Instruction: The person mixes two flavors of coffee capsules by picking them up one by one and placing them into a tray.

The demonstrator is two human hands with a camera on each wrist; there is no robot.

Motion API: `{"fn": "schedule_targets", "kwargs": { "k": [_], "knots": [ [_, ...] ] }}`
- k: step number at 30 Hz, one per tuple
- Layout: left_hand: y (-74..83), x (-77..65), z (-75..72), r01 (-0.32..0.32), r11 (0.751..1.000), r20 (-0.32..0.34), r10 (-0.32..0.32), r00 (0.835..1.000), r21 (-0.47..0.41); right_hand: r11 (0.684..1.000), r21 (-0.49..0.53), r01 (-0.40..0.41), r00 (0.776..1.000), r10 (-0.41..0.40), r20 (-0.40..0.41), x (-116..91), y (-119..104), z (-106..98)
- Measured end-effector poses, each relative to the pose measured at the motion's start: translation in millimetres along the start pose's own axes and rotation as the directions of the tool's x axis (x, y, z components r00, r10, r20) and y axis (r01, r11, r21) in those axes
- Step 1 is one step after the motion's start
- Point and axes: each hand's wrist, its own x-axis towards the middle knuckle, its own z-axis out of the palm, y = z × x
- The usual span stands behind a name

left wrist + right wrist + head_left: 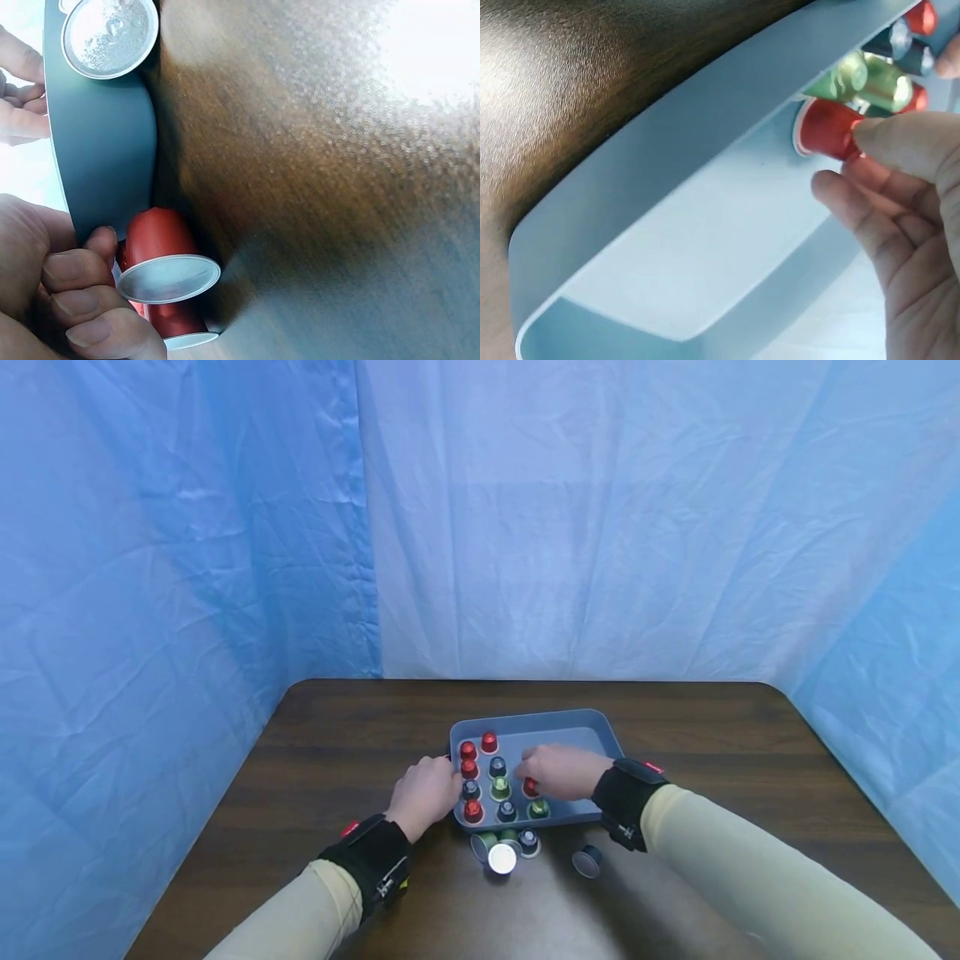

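Note:
My right hand (558,770) reaches into the shallow grey-blue tray (558,720). Its thumb and fingers pinch a red coffee capsule (826,129), whose rim is against the tray floor. Curled fingers of my left hand (425,793) grip the tray's left edge; the exact contact is partly hidden. Two red capsules (166,244) lie beside those fingers, outside the tray wall, mostly covered by the hand in the head view. In the tray, red capsules (489,742), dark blue capsules (497,767) and green capsules (500,788) stand lid down in rough rows.
Several loose capsules lie on the brown table (360,727) before the tray: one white-lidded capsule (502,858), a green capsule (482,846), a dark capsule (528,842). Another dark capsule (587,861) lies apart to the right. Blue fabric (600,527) surrounds the table.

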Motion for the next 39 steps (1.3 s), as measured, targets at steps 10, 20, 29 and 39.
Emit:
{"fn": "schedule_targets", "kwargs": {
  "k": [10,20,29,39],
  "knots": [
    [-1.0,2.3,0.9,-0.003,1.0,-0.001,0.003,1.0,0.012,0.994,-0.004,0.106,0.986,-0.105,-0.128,-21.3,-4.3,-12.6],
    [-1.6,3.2,0.8,-0.002,1.0,-0.001,0.002,1.0,0.023,0.982,-0.042,0.183,0.97,-0.187,-0.157,-45.5,-13.6,-17.3],
    [-1.1,4.2,0.4,-0.006,1.0,-0.004,0.007,1.0,0.023,0.977,-0.058,0.203,0.961,-0.21,-0.179,-71.2,-14.0,-11.9],
    [-3.9,4.9,0.3,-0.015,0.999,-0.014,0.015,1.0,0.032,0.975,0.018,0.223,0.968,-0.22,-0.12,-99.5,-10.3,-1.2]
  ]
}}
